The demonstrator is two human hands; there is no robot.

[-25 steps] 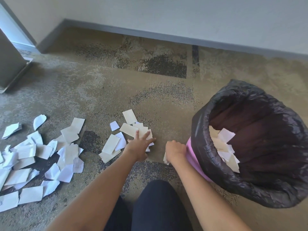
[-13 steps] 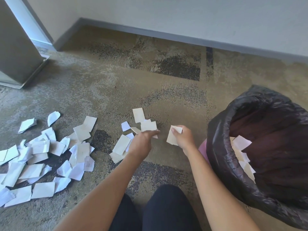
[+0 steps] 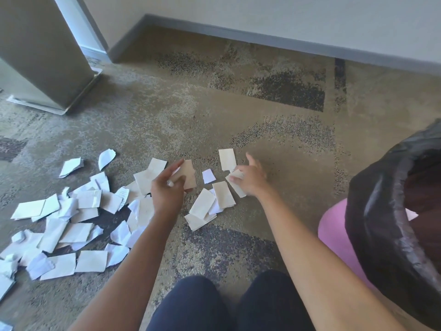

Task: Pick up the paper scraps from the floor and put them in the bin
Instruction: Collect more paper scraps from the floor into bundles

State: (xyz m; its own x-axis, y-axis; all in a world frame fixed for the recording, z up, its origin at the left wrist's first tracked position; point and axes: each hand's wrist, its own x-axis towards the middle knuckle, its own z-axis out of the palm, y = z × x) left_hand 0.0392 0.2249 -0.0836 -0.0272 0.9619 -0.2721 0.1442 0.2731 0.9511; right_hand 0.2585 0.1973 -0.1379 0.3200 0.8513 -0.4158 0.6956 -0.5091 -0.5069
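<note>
Carpet (image 3: 214, 111) holds scattered scraps (image 3: 71, 223); my left hand (image 3: 167, 189) pinches one tan scrap (image 3: 189, 174), my right hand (image 3: 251, 177) grips several scraps (image 3: 236, 185) near the bin (image 3: 372, 223).

White and beige scraps (image 3: 78, 231), mottled tan-grey carpet (image 3: 238, 96), pink bin (image 3: 334, 230)

Head-worn view, down onto carpet (image 3: 238, 130)

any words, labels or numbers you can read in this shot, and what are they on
None can be read.
One white scrap in the big pile shows faint handwriting-like lines, too small and blurred to make out.
The other paper scraps, the black bin liner and the pink bin show no visible text.
</note>
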